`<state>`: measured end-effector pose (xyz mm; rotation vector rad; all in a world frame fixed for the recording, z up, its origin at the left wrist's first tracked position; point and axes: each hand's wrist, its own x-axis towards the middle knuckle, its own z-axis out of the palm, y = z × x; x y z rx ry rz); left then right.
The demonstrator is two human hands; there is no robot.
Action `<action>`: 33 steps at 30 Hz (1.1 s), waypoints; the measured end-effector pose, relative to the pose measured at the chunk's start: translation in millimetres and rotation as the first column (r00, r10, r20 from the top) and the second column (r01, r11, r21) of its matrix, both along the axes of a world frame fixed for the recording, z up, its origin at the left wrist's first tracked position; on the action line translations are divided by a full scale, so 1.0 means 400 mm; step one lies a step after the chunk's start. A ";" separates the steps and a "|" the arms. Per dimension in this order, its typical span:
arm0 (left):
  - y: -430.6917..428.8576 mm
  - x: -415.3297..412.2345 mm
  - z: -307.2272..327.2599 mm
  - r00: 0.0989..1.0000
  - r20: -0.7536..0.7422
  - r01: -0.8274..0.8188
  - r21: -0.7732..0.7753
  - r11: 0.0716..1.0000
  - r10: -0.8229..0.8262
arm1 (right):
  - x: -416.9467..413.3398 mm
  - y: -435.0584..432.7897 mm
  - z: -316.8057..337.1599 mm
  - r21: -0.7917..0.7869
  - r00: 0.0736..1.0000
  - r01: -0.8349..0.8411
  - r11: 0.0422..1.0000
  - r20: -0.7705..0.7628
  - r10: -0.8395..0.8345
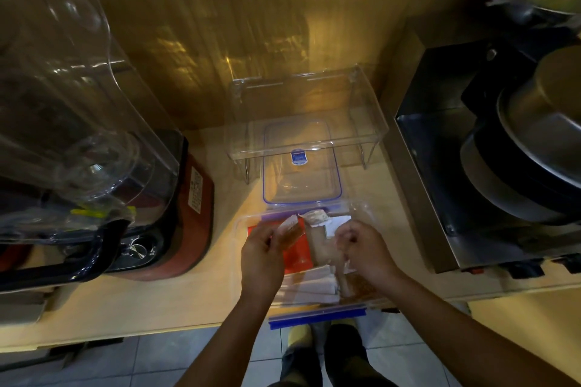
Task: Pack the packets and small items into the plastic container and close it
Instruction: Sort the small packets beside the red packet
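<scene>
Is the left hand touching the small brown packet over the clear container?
Touching. The head view shows the left hand pinching the small brown see-through packet between its fingers, above the clear plastic container.

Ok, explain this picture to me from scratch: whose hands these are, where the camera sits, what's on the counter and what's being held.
There is no machine here. One camera worn on a person's head looks down at their two bare hands. The left hand holds a small brownish packet; the right hand is closed on clear plastic wrapping, contents hard to tell. Both hover over an open clear plastic container with blue clips, already holding a red packet and pale ones. Its lid lies just beyond, partly under a clear shelf riser. On the wooden counter a blender stands left and stacked pans right.
</scene>
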<state>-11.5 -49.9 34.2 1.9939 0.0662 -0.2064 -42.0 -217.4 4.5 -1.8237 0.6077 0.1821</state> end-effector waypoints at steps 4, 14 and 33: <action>0.024 0.001 -0.014 0.997 0.027 -0.073 0.068 0.995 0.071 | 0.046 0.006 -0.030 -0.139 0.997 0.080 0.987 0.022 -0.077; 0.026 -0.007 -0.021 0.911 -0.299 -0.342 -0.158 0.926 0.286 | 0.097 0.050 -0.067 -0.361 0.997 0.075 0.930 0.024 -0.071; -0.031 -0.027 0.016 0.881 -0.420 -0.425 -0.508 0.749 0.215 | 0.014 0.119 0.044 -0.773 0.713 -0.158 0.614 0.341 0.613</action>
